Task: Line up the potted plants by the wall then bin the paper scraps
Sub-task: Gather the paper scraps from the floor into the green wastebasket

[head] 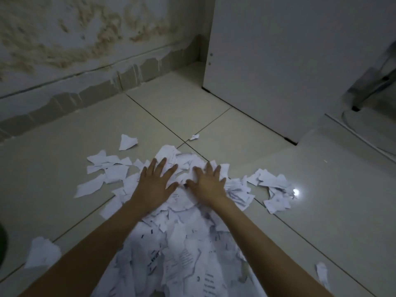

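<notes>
Pale floor tiles (64, 146) carry a heap of paper scraps (184, 249); left hand (155, 185) and right hand (209, 185) lie flat on it, fingers spread.

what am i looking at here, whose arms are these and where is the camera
The camera sits on a person's head, looking forward and down, so the two bare arms reaching in are their own. The left hand and right hand lie flat, fingers spread, on a heap of torn paper scraps on a tiled floor. Neither hand grips anything. Loose scraps lie scattered around the heap. Behind are a stained wall and a white cabinet. No plants or bin are in view.
</notes>
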The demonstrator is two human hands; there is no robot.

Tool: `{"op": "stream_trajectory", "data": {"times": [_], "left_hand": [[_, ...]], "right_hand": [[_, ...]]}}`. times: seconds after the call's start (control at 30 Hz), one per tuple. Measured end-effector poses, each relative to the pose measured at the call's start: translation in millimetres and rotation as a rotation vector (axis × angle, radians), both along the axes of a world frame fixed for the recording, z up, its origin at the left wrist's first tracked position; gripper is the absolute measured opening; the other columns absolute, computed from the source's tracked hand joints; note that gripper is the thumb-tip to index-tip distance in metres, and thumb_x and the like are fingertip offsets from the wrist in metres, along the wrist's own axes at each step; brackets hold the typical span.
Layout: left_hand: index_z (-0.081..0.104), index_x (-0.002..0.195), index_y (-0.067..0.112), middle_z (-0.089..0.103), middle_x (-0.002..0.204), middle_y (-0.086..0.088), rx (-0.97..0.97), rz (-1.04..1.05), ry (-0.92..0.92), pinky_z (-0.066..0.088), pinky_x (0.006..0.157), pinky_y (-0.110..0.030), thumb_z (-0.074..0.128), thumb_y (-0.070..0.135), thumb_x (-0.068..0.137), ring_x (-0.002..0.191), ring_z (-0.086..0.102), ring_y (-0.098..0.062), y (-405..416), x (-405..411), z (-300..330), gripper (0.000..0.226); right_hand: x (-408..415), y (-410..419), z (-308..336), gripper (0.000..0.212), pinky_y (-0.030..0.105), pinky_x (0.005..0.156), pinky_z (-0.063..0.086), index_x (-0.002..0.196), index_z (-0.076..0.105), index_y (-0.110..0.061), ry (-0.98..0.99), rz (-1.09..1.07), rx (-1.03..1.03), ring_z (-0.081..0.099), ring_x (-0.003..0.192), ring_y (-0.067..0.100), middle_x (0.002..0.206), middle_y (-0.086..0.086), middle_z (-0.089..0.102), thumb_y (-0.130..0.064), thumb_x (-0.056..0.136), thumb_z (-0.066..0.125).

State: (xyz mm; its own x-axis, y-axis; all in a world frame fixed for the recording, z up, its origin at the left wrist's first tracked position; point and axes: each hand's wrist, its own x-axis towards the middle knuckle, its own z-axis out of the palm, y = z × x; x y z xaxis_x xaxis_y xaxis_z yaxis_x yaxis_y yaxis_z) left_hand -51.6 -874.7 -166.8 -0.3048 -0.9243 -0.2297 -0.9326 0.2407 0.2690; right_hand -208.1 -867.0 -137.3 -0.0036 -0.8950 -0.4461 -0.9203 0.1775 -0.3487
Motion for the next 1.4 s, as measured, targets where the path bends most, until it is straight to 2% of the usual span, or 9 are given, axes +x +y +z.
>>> {"op": "stream_trajectory", "data": {"times": [0.17,0.37,0.47,0.6,0.8,0.93,1.13,1.3,1.4], "left_hand": [[0.019,0.147,0.031,0.009,0.158,-0.003,0.022,-0.101,-0.006,0.007,0.117,-0.043,-0.021,0.086,0.052,0.146,0.006,-0.025,52,8,5,0.117],[0.041,0.135,0.032,0.047,0.139,0.005,-0.014,-0.146,0.064,0.014,0.115,-0.042,0.003,0.062,0.066,0.13,0.042,-0.016,63,29,53,0.084],[0.046,0.133,0.028,0.05,0.136,0.002,-0.025,-0.185,0.103,0.025,0.108,-0.036,0.006,0.059,0.063,0.126,0.046,-0.019,64,32,69,0.086],[0.036,0.14,0.028,0.043,0.141,-0.001,0.011,-0.203,0.124,0.028,0.106,-0.029,0.027,0.049,0.083,0.129,0.04,-0.019,70,32,72,0.062],[0.022,0.145,0.033,0.031,0.147,0.001,0.119,-0.304,-0.001,0.027,0.108,-0.026,0.028,0.039,0.092,0.134,0.032,-0.017,87,37,61,0.053],[0.021,0.145,0.033,0.033,0.146,-0.002,0.188,-0.381,-0.035,0.028,0.107,-0.027,0.011,0.059,0.073,0.133,0.033,-0.018,103,35,62,0.078],[0.044,0.13,0.019,0.064,0.12,-0.012,-0.174,-0.519,-0.168,0.055,0.081,-0.04,0.005,0.05,0.097,0.11,0.062,-0.031,131,22,55,0.06],[0.01,0.148,0.021,0.006,0.158,-0.011,-0.397,-0.888,-0.197,0.004,0.115,-0.037,0.016,0.056,0.095,0.145,0.0,-0.024,166,6,42,0.064],[0.011,0.148,0.029,-0.004,0.158,-0.009,-0.488,-1.196,-0.095,0.007,0.117,-0.043,0.028,0.057,0.092,0.143,0.003,-0.027,191,-4,37,0.064]], "right_hand": [[8,36,23,0.053,0.052,0.115,0.015,0.144,0.031,-0.016,-0.086,0.146,0.149,0.016,0.142,0.039,0.153,0.016,0.023,-0.035,0.096,0.042],[-44,38,61,0.037,0.025,0.096,0.037,0.131,0.052,-0.01,-0.312,-0.041,-0.116,0.048,0.126,0.025,0.139,0.009,0.05,-0.022,0.096,0.047],[-85,25,39,0.042,0.039,0.108,0.031,0.137,0.043,-0.016,-0.149,-0.322,-0.238,0.035,0.132,0.036,0.144,0.018,0.038,-0.027,0.096,0.043],[-130,33,10,0.05,0.06,0.113,0.008,0.143,0.024,-0.031,0.103,-0.375,-0.001,0.0,0.142,0.044,0.155,0.012,0.011,-0.047,0.096,0.031],[-85,78,6,0.048,0.057,0.113,0.01,0.143,0.028,-0.032,0.077,-0.175,-0.013,-0.001,0.143,0.043,0.157,0.011,0.003,-0.043,0.097,0.035],[-57,99,9,0.048,0.056,0.114,0.01,0.146,0.025,-0.032,-0.103,-0.081,0.017,0.003,0.144,0.041,0.157,0.01,0.011,-0.039,0.099,0.033],[-72,141,26,0.053,0.056,0.116,0.008,0.148,0.016,-0.031,-0.245,-0.162,-0.145,0.001,0.146,0.035,0.158,0.012,0.012,-0.038,0.099,0.033],[-104,208,36,0.057,0.057,0.114,0.008,0.15,0.002,-0.031,-0.008,-0.418,-0.093,-0.008,0.144,0.042,0.158,0.015,-0.004,-0.039,0.1,0.029],[-114,229,27,0.063,0.059,0.113,0.007,0.15,-0.005,-0.027,0.065,-0.633,0.017,-0.014,0.141,0.047,0.155,0.022,-0.013,-0.044,0.099,0.029]]}}
